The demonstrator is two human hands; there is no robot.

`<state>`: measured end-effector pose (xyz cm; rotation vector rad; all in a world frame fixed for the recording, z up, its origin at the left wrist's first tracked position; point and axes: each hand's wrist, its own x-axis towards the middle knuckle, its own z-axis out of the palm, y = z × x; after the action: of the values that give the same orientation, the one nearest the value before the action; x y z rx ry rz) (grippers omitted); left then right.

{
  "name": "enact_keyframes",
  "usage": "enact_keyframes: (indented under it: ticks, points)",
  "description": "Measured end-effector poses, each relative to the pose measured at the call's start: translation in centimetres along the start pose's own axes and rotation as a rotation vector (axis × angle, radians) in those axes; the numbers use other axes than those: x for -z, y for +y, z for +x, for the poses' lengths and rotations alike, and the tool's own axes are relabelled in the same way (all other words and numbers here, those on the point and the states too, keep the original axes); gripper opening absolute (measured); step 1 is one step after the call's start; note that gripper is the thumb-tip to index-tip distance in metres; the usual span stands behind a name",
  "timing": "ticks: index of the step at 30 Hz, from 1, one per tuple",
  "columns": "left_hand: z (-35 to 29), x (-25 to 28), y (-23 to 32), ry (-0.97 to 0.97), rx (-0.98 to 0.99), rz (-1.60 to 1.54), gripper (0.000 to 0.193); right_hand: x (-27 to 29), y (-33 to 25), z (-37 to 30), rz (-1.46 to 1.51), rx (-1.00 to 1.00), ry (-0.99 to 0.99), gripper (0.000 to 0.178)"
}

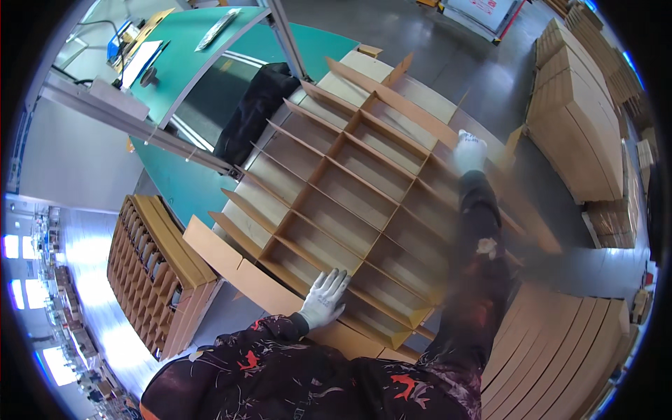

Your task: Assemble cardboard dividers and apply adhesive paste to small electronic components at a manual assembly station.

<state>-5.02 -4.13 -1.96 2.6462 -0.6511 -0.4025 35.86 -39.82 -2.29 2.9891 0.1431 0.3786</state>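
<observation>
A large cardboard divider grid (341, 145) of interlocked brown strips lies spread over a worktop in front of me. My left hand (325, 298), in a white glove, rests with its fingers stretched out on the near edge of the grid. My right hand (470, 152), also gloved, is at the grid's right side with its fingers closed around a cardboard strip (525, 199). That strip is smeared by motion, and my right forearm hides part of the grid beneath it. Several strip ends stick out past the crossings on the left and far sides.
A green table (322, 46) with a metal frame stands at the far left, a black cloth (255, 105) beside the grid. A crate of assembled dividers (157, 280) stands left. Stacked flat cardboard (574, 126) is at the right, more cardboard strips (560, 350) at lower right.
</observation>
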Motion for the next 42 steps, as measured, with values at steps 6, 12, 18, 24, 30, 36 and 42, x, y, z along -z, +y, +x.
enact_keyframes:
  ticks: [6,12,18,24,30,36,42]
  points:
    - [0.9,0.9,0.3,0.025,0.012,-0.053,0.078,-0.3,2.0,1.9,-0.034,-0.044,-0.024,0.018]
    - [8.0,5.1,-1.1,0.207,-0.140,-0.096,0.077,-2.9,3.3,2.5,0.029,-0.082,-0.053,0.020]
    - [24.3,10.1,-6.1,0.429,-0.242,-0.047,0.081,-4.2,3.1,1.2,0.009,-0.114,-0.102,0.018]
    - [41.4,12.9,-13.1,0.545,-0.025,0.179,0.090,-6.7,2.8,0.7,0.009,-0.063,-0.072,0.021]
    - [47.5,12.1,-15.2,0.439,0.024,0.369,0.085,-8.6,4.2,0.0,0.071,-0.025,0.049,0.024]
    - [47.9,11.1,-15.9,0.432,0.034,0.372,0.076,-9.4,3.9,0.1,0.111,-0.027,0.029,0.025]
    - [47.2,10.9,-16.5,0.372,0.090,0.373,0.076,-8.6,1.8,0.0,0.127,-0.086,-0.167,0.062]
